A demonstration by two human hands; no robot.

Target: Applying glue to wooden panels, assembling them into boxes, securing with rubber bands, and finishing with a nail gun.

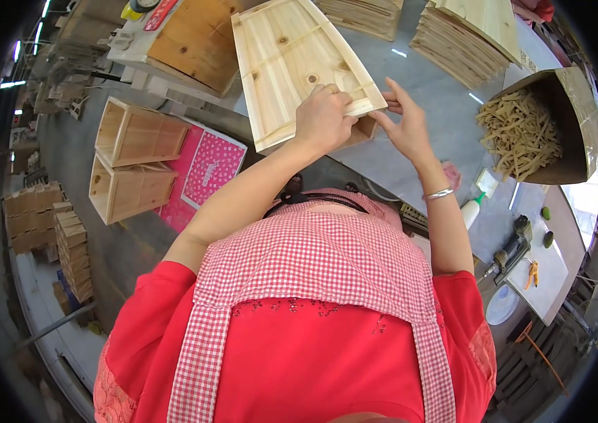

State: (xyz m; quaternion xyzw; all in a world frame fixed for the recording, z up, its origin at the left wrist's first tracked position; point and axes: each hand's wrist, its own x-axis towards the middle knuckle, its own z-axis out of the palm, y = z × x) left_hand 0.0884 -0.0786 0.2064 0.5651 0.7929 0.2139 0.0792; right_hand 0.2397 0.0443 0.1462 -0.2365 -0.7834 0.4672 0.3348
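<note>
A pale pine box [288, 67] with raised strips along its edges lies at the front edge of the grey worktable, its knotty panel facing up. My left hand [323, 118] is closed over the near edge of the box, fingers curled around the strip there. Beside the near right corner, my right hand [406, 128] has its fingers stretched apart, the thumb at the corner. Whether the thumb presses on the wood I cannot tell. Under the near edge a wooden inner face shows in part.
Thin boards [457, 46] are stacked at the back right. Right of them, a carton [584, 116] holds many wood strips [521, 134]. A glue bottle [471, 211], a nail gun [514, 247] and orange-handled pliers [532, 273] lie nearer. Two wooden boxes [147, 134] stand left by a pink sheet [214, 169].
</note>
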